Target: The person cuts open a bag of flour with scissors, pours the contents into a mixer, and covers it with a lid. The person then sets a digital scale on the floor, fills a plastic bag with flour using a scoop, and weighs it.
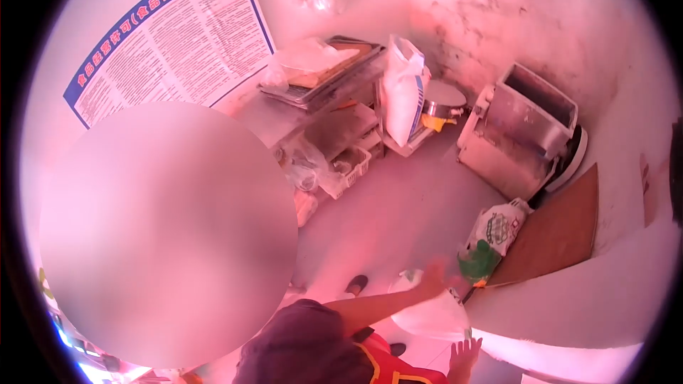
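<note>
My left hand is smeared by motion at the end of an outstretched bare forearm below a dark sleeve. It is over the upper edge of a large white bag on the floor; whether it touches the bag cannot be made out. Near the bottom edge, my right hand is raised, fingers spread, with nothing visible in it. It lies beside the bag's lower right side. Just right of my left hand is a green item, perhaps plastic, against a white printed bag. A red apron with yellow trim shows at the bottom.
A brown board leans by the right wall. Beyond it stands a worn metal machine with an open top. A white sack, a round metal container, stacked trays and a white basket line the back. A blurred circle covers the left.
</note>
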The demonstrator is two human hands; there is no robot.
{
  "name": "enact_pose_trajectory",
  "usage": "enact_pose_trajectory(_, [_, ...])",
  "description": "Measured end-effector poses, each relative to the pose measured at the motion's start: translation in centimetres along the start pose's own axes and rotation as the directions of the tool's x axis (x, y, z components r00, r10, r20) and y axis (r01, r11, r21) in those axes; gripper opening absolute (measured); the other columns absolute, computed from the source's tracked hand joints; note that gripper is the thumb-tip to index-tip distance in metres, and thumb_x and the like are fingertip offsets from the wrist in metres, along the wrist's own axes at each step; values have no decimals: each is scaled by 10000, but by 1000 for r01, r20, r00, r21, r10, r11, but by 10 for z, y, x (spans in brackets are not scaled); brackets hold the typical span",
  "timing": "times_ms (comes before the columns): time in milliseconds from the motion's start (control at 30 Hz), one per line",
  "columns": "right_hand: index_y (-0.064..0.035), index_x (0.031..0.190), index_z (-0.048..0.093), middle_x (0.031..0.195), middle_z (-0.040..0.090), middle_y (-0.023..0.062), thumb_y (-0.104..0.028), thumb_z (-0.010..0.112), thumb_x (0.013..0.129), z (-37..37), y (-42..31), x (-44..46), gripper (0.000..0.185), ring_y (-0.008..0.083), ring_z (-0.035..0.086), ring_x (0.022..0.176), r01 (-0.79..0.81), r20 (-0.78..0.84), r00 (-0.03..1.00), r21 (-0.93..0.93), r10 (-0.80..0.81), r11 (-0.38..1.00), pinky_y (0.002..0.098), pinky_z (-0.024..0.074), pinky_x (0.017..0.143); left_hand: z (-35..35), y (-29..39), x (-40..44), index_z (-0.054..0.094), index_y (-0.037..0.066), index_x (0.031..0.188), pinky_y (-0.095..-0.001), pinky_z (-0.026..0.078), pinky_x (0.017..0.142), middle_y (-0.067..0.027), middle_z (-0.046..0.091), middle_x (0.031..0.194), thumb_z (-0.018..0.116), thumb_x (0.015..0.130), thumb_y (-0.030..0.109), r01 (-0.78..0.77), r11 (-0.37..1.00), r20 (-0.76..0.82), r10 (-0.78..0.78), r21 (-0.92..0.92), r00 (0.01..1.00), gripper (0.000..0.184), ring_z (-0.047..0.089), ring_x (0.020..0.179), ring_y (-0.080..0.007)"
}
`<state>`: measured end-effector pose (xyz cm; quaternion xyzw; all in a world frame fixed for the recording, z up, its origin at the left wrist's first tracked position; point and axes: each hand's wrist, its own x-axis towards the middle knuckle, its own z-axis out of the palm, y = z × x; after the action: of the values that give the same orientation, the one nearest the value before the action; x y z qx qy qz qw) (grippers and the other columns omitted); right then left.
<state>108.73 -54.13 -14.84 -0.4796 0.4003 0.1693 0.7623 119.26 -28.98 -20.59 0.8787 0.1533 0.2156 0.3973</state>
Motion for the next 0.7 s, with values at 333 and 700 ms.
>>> enact_pose_trajectory(333, [-127,1343,300,1362,311,84,-545,412,822,203,-97,21,678,254,302,1248,619,560,767,-774,-312,133,442,165,1038,-73,94,101,391,29,1263,-396,260,1006,-128,329,1350,379,852,550,-289,896,721,444,-338,532,663,313,1239,-277])
enact_pose_trajectory(700, [0,1321,297,1365,303,190,-247,361,910,473,-27,2,484,308,306,1248,738,654,513,-667,-556,-103,375,205,1040,-270,28,315,244,91,1366,-343,294,994,-55,360,1330,399,833,593,933,-97,931,82,-346,354,749,370,1190,-188])
